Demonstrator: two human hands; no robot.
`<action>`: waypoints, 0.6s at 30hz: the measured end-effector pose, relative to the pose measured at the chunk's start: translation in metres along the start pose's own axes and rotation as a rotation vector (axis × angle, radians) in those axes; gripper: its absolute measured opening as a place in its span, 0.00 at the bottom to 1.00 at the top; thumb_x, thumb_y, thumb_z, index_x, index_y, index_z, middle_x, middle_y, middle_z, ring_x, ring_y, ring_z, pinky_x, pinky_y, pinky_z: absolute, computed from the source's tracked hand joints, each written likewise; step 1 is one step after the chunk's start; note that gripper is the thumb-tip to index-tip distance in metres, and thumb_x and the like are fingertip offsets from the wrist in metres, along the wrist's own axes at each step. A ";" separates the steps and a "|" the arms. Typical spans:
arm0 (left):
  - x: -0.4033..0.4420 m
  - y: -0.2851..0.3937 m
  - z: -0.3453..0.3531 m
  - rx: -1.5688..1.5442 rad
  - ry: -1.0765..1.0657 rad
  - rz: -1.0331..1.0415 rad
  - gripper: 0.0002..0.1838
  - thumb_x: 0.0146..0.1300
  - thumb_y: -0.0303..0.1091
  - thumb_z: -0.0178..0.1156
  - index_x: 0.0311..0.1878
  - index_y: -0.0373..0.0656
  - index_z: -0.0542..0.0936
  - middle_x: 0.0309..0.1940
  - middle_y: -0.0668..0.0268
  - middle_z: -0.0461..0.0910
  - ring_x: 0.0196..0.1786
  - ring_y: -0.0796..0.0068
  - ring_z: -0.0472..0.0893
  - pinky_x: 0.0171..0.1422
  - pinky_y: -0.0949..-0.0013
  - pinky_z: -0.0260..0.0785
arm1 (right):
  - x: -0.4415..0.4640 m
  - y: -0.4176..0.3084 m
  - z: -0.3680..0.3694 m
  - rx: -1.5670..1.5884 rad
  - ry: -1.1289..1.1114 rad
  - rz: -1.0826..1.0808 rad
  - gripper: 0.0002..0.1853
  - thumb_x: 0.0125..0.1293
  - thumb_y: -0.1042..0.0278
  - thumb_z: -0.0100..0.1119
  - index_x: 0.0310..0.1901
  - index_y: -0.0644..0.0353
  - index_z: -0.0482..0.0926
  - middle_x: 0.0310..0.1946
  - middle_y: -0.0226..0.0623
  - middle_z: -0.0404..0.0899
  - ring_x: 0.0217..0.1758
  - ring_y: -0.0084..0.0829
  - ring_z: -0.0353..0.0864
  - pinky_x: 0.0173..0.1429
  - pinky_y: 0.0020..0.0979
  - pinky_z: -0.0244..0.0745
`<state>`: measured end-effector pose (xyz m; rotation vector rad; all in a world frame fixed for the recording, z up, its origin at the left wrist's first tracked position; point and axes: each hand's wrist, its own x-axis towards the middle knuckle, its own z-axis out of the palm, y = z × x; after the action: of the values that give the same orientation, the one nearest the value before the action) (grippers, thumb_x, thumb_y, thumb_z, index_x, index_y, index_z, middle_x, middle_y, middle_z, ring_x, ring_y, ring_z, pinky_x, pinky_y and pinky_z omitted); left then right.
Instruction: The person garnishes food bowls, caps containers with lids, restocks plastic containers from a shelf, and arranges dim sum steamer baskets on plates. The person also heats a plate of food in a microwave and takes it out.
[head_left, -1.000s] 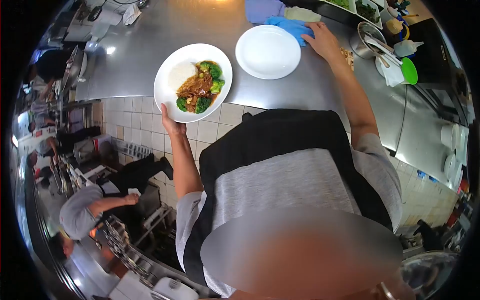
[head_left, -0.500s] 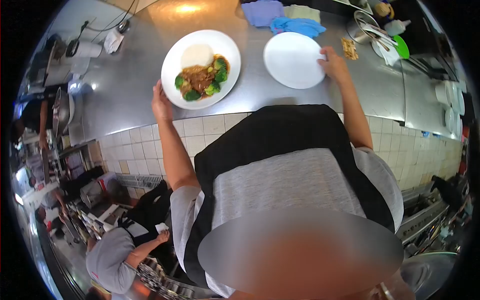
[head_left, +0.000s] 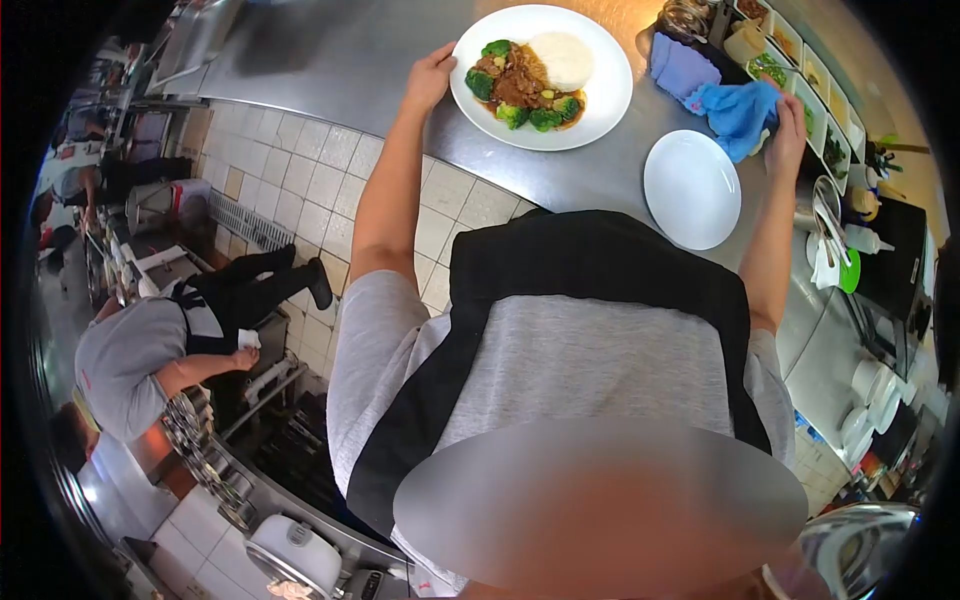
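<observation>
At the rim of a large white plate (head_left: pixel 608 100), my left hand (head_left: pixel 430 80) is closed on its left edge. On that plate lie a mound of white rice (head_left: pixel 560 60), meat in brown sauce (head_left: pixel 520 78) and several broccoli pieces (head_left: pixel 545 119). My right hand (head_left: pixel 786 140) is closed on the right end of a crumpled blue cloth (head_left: pixel 738 112). An empty white plate (head_left: pixel 692 190) rests on the metal counter between the cloth and my apron. A folded purple cloth (head_left: pixel 683 66) touches the blue one.
Food containers (head_left: pixel 815 125) line the counter's back right. Utensils (head_left: pixel 828 225), a green round item (head_left: pixel 850 270) and stacked white bowls (head_left: pixel 868 380) are at the right. A co-worker (head_left: pixel 140 360) stands at the lower left by a stove, holding something white.
My right hand has let go of the empty plate and taken hold of the blue cloth. The view has turned, and the food plate now appears farther up and right, still with my left hand.
</observation>
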<state>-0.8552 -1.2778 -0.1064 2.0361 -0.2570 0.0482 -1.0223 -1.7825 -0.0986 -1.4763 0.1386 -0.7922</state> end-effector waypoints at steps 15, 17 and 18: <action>0.053 0.026 0.053 -0.076 -0.247 -0.016 0.15 0.67 0.35 0.50 0.53 0.47 0.79 0.41 0.66 0.82 0.38 0.75 0.80 0.45 0.70 0.73 | 0.067 0.069 0.246 -0.546 -0.648 -0.229 0.17 0.57 0.62 0.60 0.45 0.62 0.76 0.38 0.46 0.80 0.43 0.37 0.80 0.49 0.34 0.73; 0.057 0.026 0.057 -0.106 -0.297 -0.044 0.15 0.67 0.37 0.50 0.53 0.48 0.79 0.40 0.66 0.82 0.38 0.75 0.79 0.46 0.71 0.73 | 0.069 0.057 0.267 -0.526 -0.837 -0.226 0.17 0.57 0.62 0.60 0.47 0.61 0.76 0.40 0.48 0.80 0.46 0.38 0.79 0.52 0.33 0.72; 0.058 0.026 0.058 -0.120 -0.322 -0.059 0.15 0.68 0.38 0.50 0.53 0.48 0.79 0.40 0.66 0.82 0.38 0.76 0.79 0.47 0.71 0.72 | 0.071 0.051 0.278 -0.477 -0.944 -0.225 0.17 0.58 0.62 0.59 0.48 0.59 0.77 0.40 0.48 0.80 0.46 0.38 0.79 0.53 0.34 0.72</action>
<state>-0.8082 -1.3500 -0.1022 1.9247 -0.3907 -0.3265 -0.7993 -1.5962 -0.0803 -2.2046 -0.5966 -0.1624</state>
